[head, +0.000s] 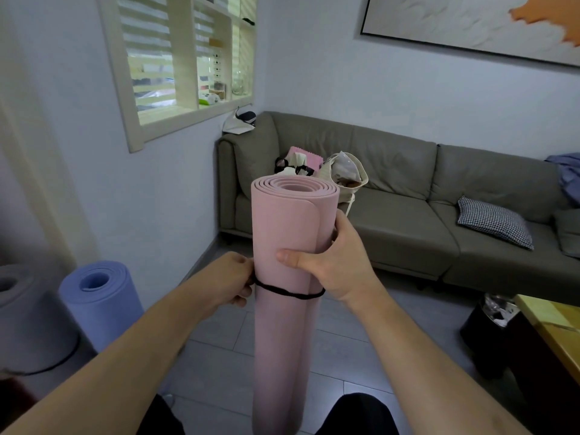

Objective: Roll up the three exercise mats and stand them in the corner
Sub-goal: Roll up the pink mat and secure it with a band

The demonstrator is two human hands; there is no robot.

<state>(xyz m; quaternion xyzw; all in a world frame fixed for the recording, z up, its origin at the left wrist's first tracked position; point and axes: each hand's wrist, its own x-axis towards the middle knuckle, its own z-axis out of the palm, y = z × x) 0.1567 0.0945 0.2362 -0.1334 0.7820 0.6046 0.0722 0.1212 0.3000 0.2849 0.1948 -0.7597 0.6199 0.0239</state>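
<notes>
A rolled pink mat [284,334] stands upright in front of me, its spiral end facing up. My right hand [337,265] grips its upper part, thumb across the front. A thin black band [290,292] circles the roll just below that hand. My left hand [233,279] pinches the band at the roll's left side. A rolled blue mat [105,306] stands upright at the lower left by the wall. Beside it, at the left edge, stands a rolled grey mat [29,328] with a black band near its base.
A grey sofa [408,237] runs along the far wall with bags [343,172] and a checked cushion [494,221] on it. A wooden table [555,328] and a dark bin [489,328] stand at the right. The floor is grey tile.
</notes>
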